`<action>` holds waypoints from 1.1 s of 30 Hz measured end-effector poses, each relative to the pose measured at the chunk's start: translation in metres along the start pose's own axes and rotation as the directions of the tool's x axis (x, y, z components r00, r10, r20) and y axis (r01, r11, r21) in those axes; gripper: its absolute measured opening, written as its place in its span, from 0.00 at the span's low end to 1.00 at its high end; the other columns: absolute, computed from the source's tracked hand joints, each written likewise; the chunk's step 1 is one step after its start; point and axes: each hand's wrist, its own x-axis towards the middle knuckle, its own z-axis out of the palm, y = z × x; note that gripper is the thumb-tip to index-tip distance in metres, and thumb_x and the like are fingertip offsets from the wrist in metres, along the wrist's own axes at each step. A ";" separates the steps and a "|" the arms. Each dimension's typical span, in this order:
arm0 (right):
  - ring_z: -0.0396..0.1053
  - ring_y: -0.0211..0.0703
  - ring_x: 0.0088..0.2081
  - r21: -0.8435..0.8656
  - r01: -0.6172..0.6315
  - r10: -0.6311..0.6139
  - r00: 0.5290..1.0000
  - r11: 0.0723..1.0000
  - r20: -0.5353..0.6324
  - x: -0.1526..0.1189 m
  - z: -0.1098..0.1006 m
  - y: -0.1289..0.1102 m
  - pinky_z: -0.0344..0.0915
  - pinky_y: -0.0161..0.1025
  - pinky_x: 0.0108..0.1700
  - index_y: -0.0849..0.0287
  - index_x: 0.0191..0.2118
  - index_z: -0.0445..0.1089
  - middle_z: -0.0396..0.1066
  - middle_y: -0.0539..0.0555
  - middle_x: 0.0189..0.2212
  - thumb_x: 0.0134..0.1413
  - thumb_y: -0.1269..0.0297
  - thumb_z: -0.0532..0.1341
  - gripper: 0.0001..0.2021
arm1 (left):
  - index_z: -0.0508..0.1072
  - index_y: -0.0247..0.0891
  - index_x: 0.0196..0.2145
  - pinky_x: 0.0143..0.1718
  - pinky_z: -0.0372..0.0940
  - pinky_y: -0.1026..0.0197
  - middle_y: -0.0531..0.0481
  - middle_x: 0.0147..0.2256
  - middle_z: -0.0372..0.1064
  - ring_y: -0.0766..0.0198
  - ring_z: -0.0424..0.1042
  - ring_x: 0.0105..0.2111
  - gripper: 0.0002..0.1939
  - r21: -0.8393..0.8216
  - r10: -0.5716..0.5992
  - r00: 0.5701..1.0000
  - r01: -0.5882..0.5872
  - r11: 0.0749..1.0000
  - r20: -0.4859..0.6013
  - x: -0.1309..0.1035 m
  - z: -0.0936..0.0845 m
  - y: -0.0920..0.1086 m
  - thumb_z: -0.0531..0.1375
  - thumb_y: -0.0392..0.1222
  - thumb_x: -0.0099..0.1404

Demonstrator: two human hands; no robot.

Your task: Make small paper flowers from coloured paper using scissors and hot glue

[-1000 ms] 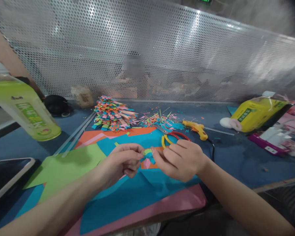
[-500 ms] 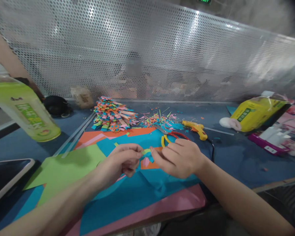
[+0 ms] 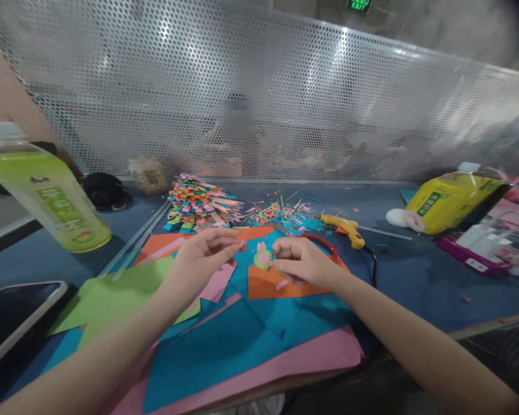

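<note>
Nearest, a blue paper sheet (image 3: 225, 346) spreads in front of the orange paper rectangle (image 3: 263, 288). At that rectangle's far-left corner, the right hand (image 3: 300, 259) pinches a green-and-pink paper cutout (image 3: 263, 257), its long axis pointing away. Left of the rectangle, the left hand (image 3: 214, 253) is apart from the cutout, fingers curled; whether it holds anything, I cannot tell. Beyond the rectangle lie red-handled scissors (image 3: 334, 249), partly hidden behind the right hand, then a yellow glue gun (image 3: 348, 227), paper scraps (image 3: 281, 214) and, farther left, a fringed paper cone (image 3: 199, 202).
</note>
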 end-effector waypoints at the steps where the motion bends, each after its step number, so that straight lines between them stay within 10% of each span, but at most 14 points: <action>1: 0.49 0.24 0.10 0.008 -0.001 0.001 1.000 1.000 0.012 0.000 0.000 0.000 0.49 0.24 0.13 0.60 0.27 0.58 0.57 0.39 0.11 0.48 0.64 0.57 0.07 | 0.70 0.35 0.33 0.26 0.63 0.66 0.48 0.29 0.73 0.67 0.69 0.26 0.15 -0.014 -0.013 1.000 0.013 1.000 0.016 -0.001 0.001 0.001 0.65 0.41 0.47; 33: 0.50 0.23 0.10 0.047 0.017 -0.017 1.000 0.999 0.010 0.002 0.001 0.005 0.50 0.23 0.12 0.60 0.26 0.57 0.58 0.39 0.11 0.49 0.62 0.58 0.10 | 0.72 0.37 0.34 0.25 0.63 0.71 0.49 0.29 0.74 0.68 0.71 0.30 0.14 -0.167 -0.058 0.998 0.054 0.984 -0.020 -0.001 0.004 -0.008 0.65 0.41 0.47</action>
